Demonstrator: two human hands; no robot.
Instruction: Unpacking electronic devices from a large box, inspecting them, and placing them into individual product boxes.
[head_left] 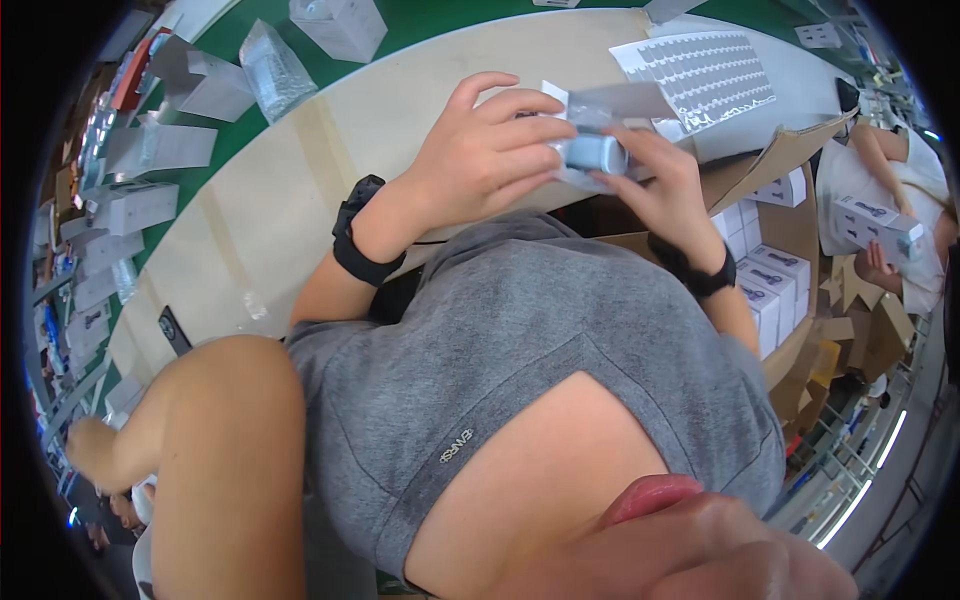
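Note:
Above the table, my left hand (490,145) is closed around a small white box (553,98), most of which its fingers hide. At the box's open end shows a light blue rounded item (595,153), with what looks like clear plastic around it. My right hand (668,185) has its thumb and fingers closed on this blue item from the right. A thin greyish flap stands above the item, and I cannot tell whether it belongs to the box or the wrapping. Black bands circle both wrists.
A sheet of silvery labels (705,80) lies at the far right. A carton (795,150) of white boxes (775,280) stands right of me. Opened white boxes (150,148) line the green surface (225,110) at left. A co-worker (885,200) holds a white box at far right.

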